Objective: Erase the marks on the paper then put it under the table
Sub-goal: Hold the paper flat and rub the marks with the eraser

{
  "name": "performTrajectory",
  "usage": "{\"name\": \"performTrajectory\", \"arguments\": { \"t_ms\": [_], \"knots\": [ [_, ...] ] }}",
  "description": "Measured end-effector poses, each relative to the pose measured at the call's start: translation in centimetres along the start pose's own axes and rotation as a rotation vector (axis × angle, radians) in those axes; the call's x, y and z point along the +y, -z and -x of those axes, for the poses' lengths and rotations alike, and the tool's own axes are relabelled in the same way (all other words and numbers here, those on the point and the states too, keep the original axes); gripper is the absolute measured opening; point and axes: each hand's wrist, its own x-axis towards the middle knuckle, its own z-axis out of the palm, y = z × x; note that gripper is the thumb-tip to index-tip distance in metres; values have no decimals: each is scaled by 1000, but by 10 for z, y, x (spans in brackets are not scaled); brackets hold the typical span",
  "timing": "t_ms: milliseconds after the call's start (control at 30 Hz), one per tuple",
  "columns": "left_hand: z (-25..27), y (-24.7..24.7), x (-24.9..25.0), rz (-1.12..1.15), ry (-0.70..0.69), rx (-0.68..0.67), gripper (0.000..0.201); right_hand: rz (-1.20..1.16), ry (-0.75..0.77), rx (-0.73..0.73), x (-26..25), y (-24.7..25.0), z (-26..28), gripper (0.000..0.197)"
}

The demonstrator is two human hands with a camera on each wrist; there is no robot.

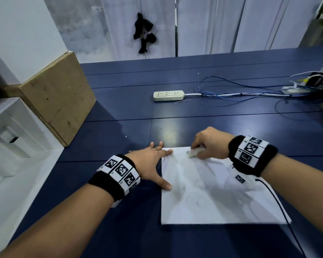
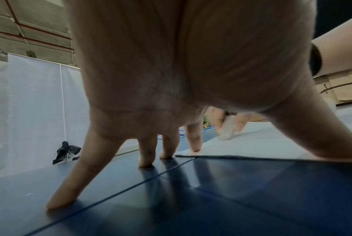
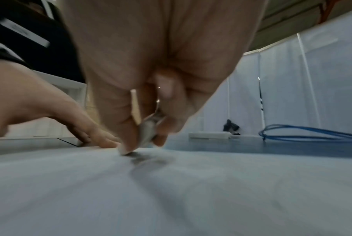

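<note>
A white sheet of paper [image 1: 213, 192] with faint pencil marks lies on the dark blue table [image 1: 119, 118]. My left hand [image 1: 153, 164] is spread flat, its index finger and thumb pressing the paper's left edge [image 2: 252, 143] while the other fingers rest on the table. My right hand [image 1: 207, 144] pinches a white eraser [image 1: 194, 152] and presses its tip onto the paper near the far edge. The right wrist view shows the eraser [image 3: 147, 132] between thumb and fingers, touching the sheet [image 3: 171, 191] beside a dark smudge.
A cream power strip [image 1: 168, 95] with white and blue cables [image 1: 231, 90] lies further back. A cardboard box [image 1: 58, 97] stands at the left table edge, white shelving [image 1: 13, 138] beyond it. A black cable [image 1: 280, 202] crosses the paper's right side.
</note>
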Motion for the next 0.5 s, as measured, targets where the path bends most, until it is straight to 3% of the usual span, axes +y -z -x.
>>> {"name": "performTrajectory", "arguments": {
  "t_ms": [133, 300, 433, 500],
  "knots": [
    [1, 0, 0, 10, 4, -5, 134, 49, 5, 56, 7, -1, -4, 21],
    [1, 1, 1, -3, 4, -8, 134, -15, 83, -239, -6, -2, 22, 40],
    [3, 3, 3, -6, -2, -6, 130, 34, 1, -59, -1, 3, -1, 27],
    [4, 3, 4, -4, 1, -11, 130, 10, -33, 30, 5, 5, -9, 35]
  ]
}}
